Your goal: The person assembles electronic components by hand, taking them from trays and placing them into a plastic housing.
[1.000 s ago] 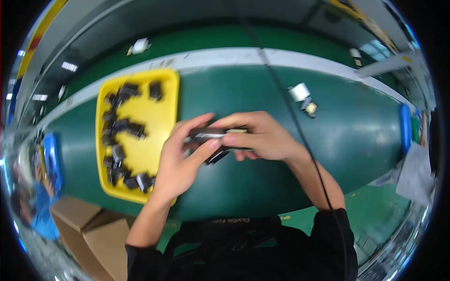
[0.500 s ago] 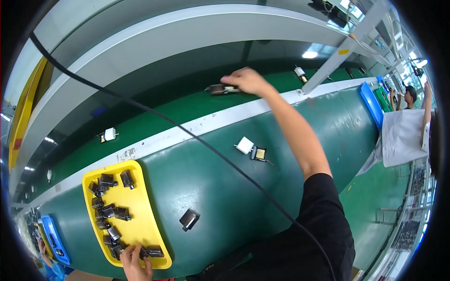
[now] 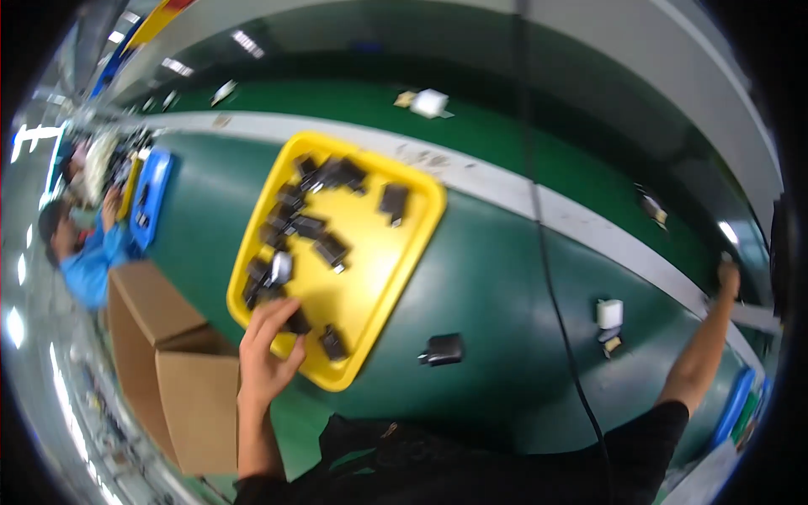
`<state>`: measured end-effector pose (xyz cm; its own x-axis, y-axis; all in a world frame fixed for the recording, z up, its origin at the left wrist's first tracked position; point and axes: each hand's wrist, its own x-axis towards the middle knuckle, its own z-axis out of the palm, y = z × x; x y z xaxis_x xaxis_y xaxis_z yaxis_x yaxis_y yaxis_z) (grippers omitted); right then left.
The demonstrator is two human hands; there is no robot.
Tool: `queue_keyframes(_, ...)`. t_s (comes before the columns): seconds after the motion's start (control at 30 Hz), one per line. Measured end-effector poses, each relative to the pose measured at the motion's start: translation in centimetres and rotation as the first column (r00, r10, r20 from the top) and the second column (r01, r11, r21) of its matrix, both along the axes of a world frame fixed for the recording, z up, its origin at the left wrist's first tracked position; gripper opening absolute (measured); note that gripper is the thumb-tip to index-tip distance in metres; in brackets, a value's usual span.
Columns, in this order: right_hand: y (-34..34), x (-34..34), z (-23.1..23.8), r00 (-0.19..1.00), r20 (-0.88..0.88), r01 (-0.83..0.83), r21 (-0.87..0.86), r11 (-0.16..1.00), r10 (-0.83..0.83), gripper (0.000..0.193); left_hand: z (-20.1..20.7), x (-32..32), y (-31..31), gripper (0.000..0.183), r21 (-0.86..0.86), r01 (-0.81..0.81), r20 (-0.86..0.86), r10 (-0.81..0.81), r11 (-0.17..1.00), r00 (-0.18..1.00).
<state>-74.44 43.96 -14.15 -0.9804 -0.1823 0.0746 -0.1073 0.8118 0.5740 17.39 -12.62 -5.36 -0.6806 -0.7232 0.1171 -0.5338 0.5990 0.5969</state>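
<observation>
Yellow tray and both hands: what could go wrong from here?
The left hand is at the clustered dark parts in the yellow tray and might knock some together. One black block lies loose on the green table outside the tray; it could get brushed away. The right hand is stretched far right, which may split attention.

Left forearm (image 3: pixel 259 439) is pointing pretty much straight ahead, left hand (image 3: pixel 268 353) with fingers (image 3: pixel 274 315) bent and thumb (image 3: pixel 294 358) facing them. Right arm (image 3: pixel 700 364) reaches way out to the right, but the right hand (image 3: pixel 729 278) is honestly too blurry to read.
</observation>
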Motion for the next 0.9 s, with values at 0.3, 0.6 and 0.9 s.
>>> queue_keyframes(0.3,-16.2,39.0,6.9,0.904,0.148,0.104,-0.986,0.128,0.401,0.034,-0.6,-5.9,0.6,0.069,0.702,0.416,-0.679,0.366,0.578,0.637)
queue_keyframes(0.6,-19.2,71.0,5.4,-0.209,0.486,0.916,-0.208,0.344,0.848,0.061,-3.2,-9.3,0.8,0.034,0.519,0.854,-0.737,0.527,0.041,0.422)
queue_keyframes(0.9,-37.2,70.2,9.7,0.374,0.040,0.441,-0.887,-0.140,0.926,0.040,-1.6,-9.8,2.7,0.054,0.676,0.736,-0.670,0.452,0.046,0.588)
